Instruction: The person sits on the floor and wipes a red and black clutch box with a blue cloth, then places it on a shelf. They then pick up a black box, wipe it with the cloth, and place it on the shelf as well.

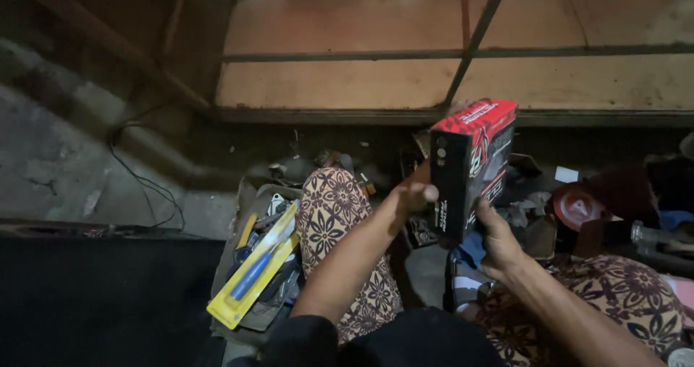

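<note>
Above the person's lap, both hands grip a tall red-and-black cardboard box [471, 168].

Fingers of the left hand [415, 193] close on its left edge; the right hand [496, 240] clasps its lower right side. Below left, a yellow blister pack holding a blue-handled tool [254, 266] lies on a cluttered tool bag [246, 193].

I see a glossy cardboard box [473, 166]; left of it, patterned cloth [329, 215], then a shiny yellow plastic blister pack [254, 269].
</note>
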